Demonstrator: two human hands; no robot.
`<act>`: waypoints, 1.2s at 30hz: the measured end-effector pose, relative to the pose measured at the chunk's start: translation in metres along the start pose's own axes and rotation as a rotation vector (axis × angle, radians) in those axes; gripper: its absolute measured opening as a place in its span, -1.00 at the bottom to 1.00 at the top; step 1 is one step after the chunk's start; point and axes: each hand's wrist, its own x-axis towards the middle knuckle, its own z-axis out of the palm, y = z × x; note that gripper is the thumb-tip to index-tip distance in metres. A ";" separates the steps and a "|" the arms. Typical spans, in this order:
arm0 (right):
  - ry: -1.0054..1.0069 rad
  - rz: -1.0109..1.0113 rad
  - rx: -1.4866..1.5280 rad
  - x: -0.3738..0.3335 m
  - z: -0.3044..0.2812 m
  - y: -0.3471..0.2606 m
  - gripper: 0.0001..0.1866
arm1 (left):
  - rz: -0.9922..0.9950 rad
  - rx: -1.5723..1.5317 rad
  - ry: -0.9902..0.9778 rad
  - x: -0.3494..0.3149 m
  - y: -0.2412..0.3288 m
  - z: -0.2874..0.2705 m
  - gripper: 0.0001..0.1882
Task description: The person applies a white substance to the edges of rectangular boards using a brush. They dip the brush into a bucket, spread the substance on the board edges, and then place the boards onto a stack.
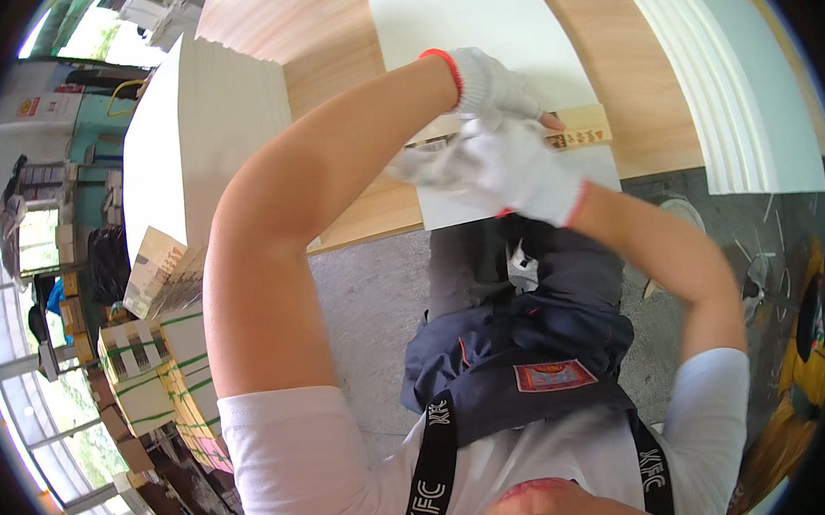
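A tan cardboard strip with dark and red print lies across a white sheet on the wooden table, and its middle is hidden under my hands. My left hand, in a white knitted glove with a red cuff, rests over the strip. One bare fingertip stretches out onto the strip's right part; the other fingers are mostly covered. Crossing just below it, my right hand wears a matching glove and is smeared by motion. Its fingers point left toward the strip's left part, and their grip cannot be made out.
A tall stack of white sheets stands on the left. More white sheets are piled at the right of the table. Printed tan cardboard and bundles bound with green straps sit at lower left. Grey floor shows below the table edge.
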 end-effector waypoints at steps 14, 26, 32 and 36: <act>0.100 -0.314 -0.231 -0.002 0.003 0.009 -0.89 | -0.108 0.024 -0.128 -0.008 0.013 -0.011 0.01; -0.009 -0.234 -0.334 -0.077 -0.101 0.089 -0.82 | -0.139 0.256 -0.167 0.005 0.007 0.002 0.05; -0.160 0.154 -0.728 -0.114 -0.149 0.120 -0.80 | -0.217 0.211 -0.023 -0.014 0.045 -0.017 -0.14; -0.128 0.284 -0.688 -0.081 -0.147 0.088 -0.59 | -0.519 0.329 0.120 -0.006 0.105 0.012 -0.33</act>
